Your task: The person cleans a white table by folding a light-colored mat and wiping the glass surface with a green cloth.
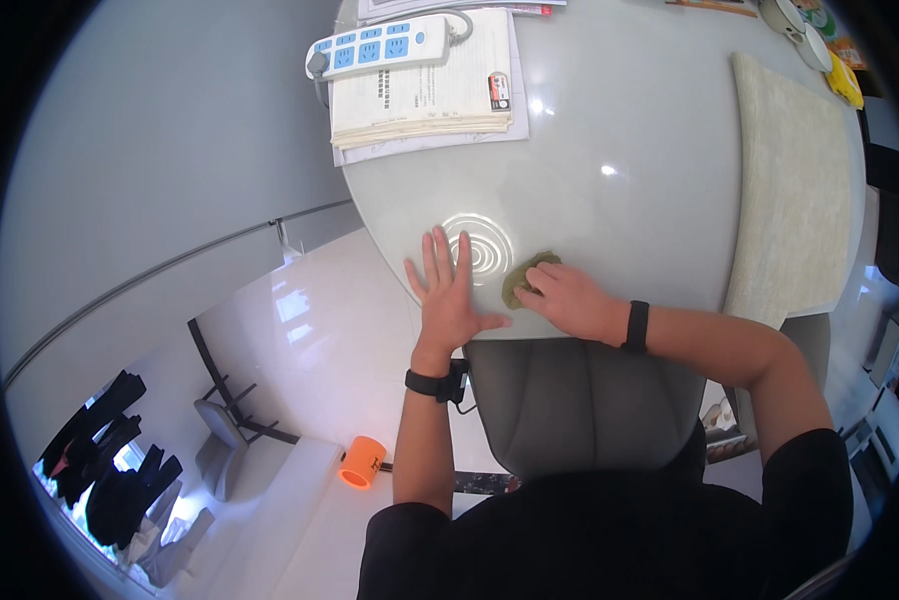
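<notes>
My left hand [448,300] rests with spread fingers on the white glossy table [610,230], close to its near left edge. It holds nothing. My right hand [573,303] is closed over a crumpled olive-green cloth [519,284], pressing it on the tabletop just right of the left hand. Part of the cloth is hidden under the fingers. Between and beyond the hands, a pattern of shiny concentric rings [498,238] shows on the table, partly covered by the left fingers.
A white power strip [380,48] with blue sockets lies on stacked papers [430,105] at the far left. A beige runner [790,190] covers the right side; cups [782,18] and a yellow packet [846,80] stand beyond. A grey chair [590,405] is tucked at the near edge.
</notes>
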